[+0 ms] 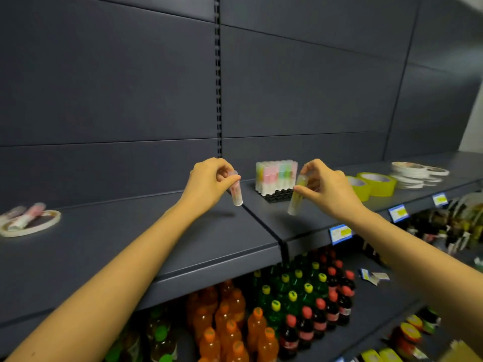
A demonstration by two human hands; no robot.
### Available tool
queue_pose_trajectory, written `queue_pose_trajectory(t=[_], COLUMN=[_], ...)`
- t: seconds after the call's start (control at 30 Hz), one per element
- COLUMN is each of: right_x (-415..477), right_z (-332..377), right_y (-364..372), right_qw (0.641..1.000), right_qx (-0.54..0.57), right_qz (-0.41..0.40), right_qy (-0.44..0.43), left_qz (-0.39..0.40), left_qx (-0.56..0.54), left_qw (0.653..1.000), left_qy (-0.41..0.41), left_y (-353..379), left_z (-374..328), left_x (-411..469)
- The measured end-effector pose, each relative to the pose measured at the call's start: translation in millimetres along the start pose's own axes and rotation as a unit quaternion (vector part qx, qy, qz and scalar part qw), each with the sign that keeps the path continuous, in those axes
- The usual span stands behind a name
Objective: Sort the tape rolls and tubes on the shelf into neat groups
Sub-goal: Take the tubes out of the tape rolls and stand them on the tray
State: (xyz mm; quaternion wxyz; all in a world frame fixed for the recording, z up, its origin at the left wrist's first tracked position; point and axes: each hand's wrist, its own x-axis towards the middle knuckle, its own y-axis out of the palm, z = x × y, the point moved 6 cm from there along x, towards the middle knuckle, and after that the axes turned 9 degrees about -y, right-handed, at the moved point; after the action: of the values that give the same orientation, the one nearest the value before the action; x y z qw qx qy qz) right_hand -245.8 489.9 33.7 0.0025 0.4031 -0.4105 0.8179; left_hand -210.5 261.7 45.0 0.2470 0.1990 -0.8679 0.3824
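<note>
Pink tube [236, 195]: a small clear tube with pink contents, held nearly upright above the shelf [130, 244], clear of its surface and close to the seam between two shelf boards.
Yellow-green tube [296, 201]: clear, a little longer, with pale yellow-green contents; it hung slightly tilted above the shelf, just in front of the black tray [278, 195].
Left grip [209, 181]: thumb and curled fingers pinched the top end of the pink tube, whose lower end hung free.
Right grip [326, 189]: thumb and fingertips pinched the upper part of the yellow-green tube in the same way.
Standing tubes [275, 177]: a tight cluster stood upright in the back of the black tray, between the two hands, with bands of yellow, pink, green and orange; the tray's front sockets were unfilled.
Yellow tape rolls [377, 184]: two lay side by side on the shelf, just right of the right grip.
White tape rolls [413, 172]: thin flat rolls in a loose stack, farther right.
Lone white tape roll [52, 219]: flat at the far left, well apart, with blurred pink tubes [23, 218] lying across it.
Price tags [339, 233]: blue and yellow, along the shelf's front edge.
Lower shelf: orange bottles [230, 322], green bottles [287, 291] and dark red-capped bottles [337, 296] in rows.
</note>
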Motion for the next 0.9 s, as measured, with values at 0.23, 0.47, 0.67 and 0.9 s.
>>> queue_pose_trajectory(t=[0.23, 0.47, 0.67, 0.9], right_x=[-1.4, 24.7, 61.4, 93.7], right_z=[-53.4, -100.9, -132.5, -151.7], right_y=[-17.4, -6.1, 23.1, 51.6], right_qw=[1.0, 0.999, 0.996, 0.991], right_qx=[-0.001, 0.035, 0.081, 0.116], right_qz=[-0.024, -0.02, 0.01, 0.036], right_qy=[0.012, 0.01, -0.025, -0.054], left_qz=[0.025, 0.022, 0.001, 0.003], left_qx=[0.016, 0.039, 0.062, 0.102], left_qw=[0.999, 0.998, 0.998, 0.995], left_qy=[0.031, 0.054, 0.029, 0.016], left_y=[67.4, 115.3, 145.5, 164.5], left_z=[-32.4, -38.9, -25.8, -22.4], left_x=[24.1, 62.6, 91.5, 105.2])
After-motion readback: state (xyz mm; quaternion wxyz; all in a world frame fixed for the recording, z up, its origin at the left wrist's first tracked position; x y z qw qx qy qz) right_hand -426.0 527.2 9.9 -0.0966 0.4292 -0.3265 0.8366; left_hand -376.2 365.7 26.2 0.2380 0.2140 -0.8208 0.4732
